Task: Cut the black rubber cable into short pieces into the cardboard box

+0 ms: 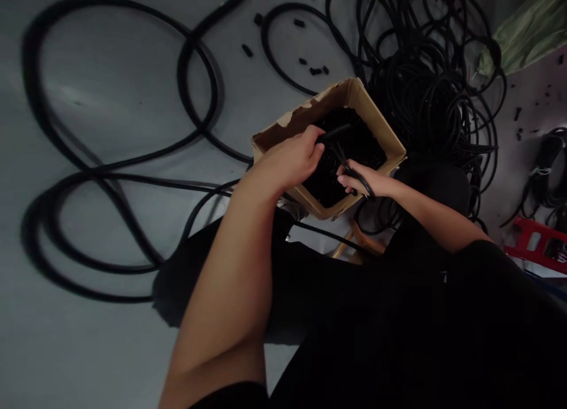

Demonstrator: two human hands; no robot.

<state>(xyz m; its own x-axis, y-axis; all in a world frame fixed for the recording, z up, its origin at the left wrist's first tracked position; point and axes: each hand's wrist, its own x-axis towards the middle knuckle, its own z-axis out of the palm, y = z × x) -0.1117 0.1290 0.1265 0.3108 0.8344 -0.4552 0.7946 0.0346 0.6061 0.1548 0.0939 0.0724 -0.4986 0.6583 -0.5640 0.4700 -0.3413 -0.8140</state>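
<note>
My left hand [305, 152] is closed around a length of black hose [335, 132], whose free end points right over an open cardboard box [376, 114]. In my right hand [358, 177] is a pair of scissors [354, 171] with black handles, fingers wrapped round them. The blades reach up toward the hose, just below it; whether they touch it I cannot tell. Dark small pieces [325, 178] fill the box under both hands, too dim to make out singly.
Thick black hose [128, 161] lies in loops on the grey floor at left. A tangled heap of it [425, 96] is behind the box. Short black pieces [315, 71] are scattered on the floor. A green sack [527, 31] and a red plastic stool-like item [529, 237] are at right.
</note>
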